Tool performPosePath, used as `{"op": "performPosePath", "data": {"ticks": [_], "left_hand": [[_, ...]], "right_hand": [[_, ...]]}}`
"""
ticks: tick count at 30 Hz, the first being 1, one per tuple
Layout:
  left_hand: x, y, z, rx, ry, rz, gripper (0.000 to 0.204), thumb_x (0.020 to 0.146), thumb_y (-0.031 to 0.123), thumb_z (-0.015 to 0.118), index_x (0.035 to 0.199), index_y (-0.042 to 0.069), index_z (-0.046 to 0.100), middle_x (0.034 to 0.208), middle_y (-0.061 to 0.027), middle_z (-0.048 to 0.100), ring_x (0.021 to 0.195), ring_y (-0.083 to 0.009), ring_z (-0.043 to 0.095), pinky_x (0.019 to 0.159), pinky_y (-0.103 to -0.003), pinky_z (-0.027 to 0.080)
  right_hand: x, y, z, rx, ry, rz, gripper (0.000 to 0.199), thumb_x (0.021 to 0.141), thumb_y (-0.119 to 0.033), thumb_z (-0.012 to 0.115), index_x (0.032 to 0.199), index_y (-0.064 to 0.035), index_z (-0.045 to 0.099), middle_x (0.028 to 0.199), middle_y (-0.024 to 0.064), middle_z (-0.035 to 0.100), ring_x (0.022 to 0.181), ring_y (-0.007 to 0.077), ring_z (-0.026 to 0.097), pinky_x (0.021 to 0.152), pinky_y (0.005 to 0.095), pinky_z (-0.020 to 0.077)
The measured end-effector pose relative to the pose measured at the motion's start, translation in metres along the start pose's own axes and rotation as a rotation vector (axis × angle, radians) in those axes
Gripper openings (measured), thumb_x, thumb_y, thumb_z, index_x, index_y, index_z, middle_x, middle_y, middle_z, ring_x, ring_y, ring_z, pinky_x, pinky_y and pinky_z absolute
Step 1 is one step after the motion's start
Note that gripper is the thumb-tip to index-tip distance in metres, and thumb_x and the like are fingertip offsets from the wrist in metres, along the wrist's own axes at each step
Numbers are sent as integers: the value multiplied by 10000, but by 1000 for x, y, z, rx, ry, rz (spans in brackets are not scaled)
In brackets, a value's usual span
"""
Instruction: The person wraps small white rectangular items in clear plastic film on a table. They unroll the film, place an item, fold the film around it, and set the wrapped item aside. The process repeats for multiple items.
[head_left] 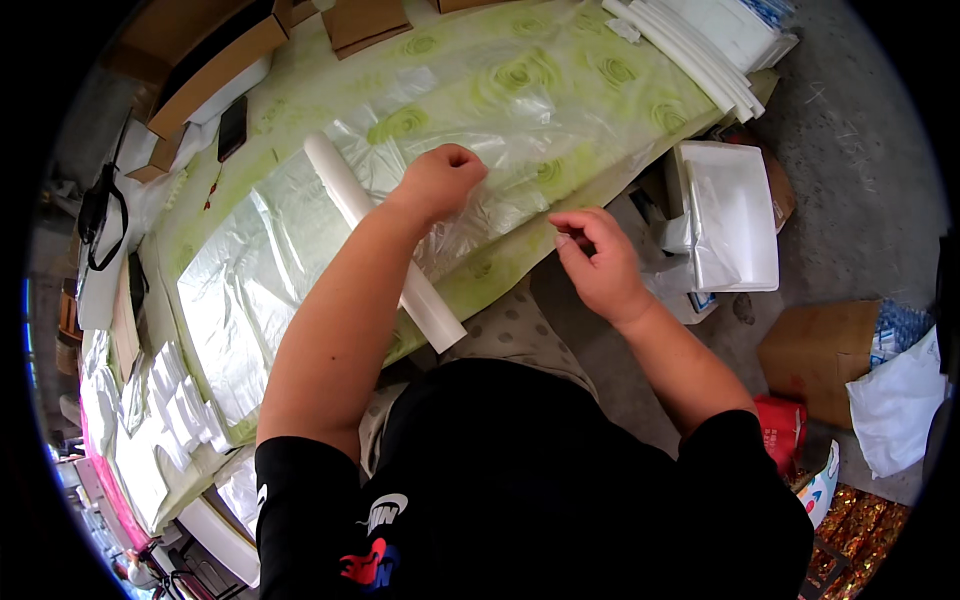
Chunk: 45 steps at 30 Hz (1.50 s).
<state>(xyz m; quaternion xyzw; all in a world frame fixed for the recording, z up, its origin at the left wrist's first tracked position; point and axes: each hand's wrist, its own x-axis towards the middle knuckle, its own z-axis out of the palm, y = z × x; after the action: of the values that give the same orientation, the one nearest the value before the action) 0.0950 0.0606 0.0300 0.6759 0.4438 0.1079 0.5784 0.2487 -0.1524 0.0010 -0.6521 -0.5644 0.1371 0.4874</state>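
Observation:
A clear plastic sheet (240, 270) lies wrinkled across the green flowered tablecloth. On it rests a white tube-like roll (434, 312), slanting from upper left to the near table edge and passing beneath my left forearm. My left hand (440, 183) is closed like a loose fist over the sheet, just right of the roll. What its fingers hold, if anything, is hidden. Past the near edge of the table hovers my right hand (603, 262), its fingers curled and thumb close to the forefinger. Something small may sit between those tips, too tiny to name.
Several white tubes (690, 60) lie at the far right corner. A white foam box (735, 215) stands right of the table, with a cardboard box (820, 360) beyond. At the far left are an open carton (215, 70), a phone (232, 130) and folded white pieces (185, 410).

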Motion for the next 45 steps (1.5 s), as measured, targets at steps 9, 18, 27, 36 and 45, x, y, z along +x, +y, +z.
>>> {"op": "performPosePath", "data": {"ticks": [9,18,27,36,45], "left_hand": [[-1,-18,-5,-215,44,72,155,904,258,724,947,113,689,841,56,610,721,-62,477,599,-262,376],[-27,14,2,-429,254,305,479,943,336,754,1292,57,582,1133,-35,635,1028,-155,583,905,-301,466],[-72,6,-84,-668,358,241,250,975,210,706,1194,120,626,1002,26,620,894,-102,588,853,-329,530],[-170,-136,-222,-303,690,-167,447,931,222,745,1343,123,604,1080,35,668,921,-81,602,823,-284,489],[-159,-148,-198,798,1090,286,470,795,5,677,1240,154,659,1325,-102,604,1301,-341,503,1132,-451,383]], "right_hand": [[111,41,46,-543,-56,-267,454,894,-200,666,1332,-87,631,1190,140,677,1110,370,584,995,437,475],[163,0,34,-829,135,-519,724,860,-159,663,1546,-258,456,1558,107,440,1282,336,460,1063,463,402],[121,49,39,-434,146,-459,652,841,-271,772,1450,-186,557,1525,149,470,1341,436,447,1149,530,343],[105,88,18,-520,103,-361,462,851,-242,761,1280,-101,663,1337,173,619,1255,377,547,1090,480,427],[108,89,15,-478,117,-317,415,852,-159,746,1254,-95,667,1333,161,616,1282,370,524,1115,476,413]]}}
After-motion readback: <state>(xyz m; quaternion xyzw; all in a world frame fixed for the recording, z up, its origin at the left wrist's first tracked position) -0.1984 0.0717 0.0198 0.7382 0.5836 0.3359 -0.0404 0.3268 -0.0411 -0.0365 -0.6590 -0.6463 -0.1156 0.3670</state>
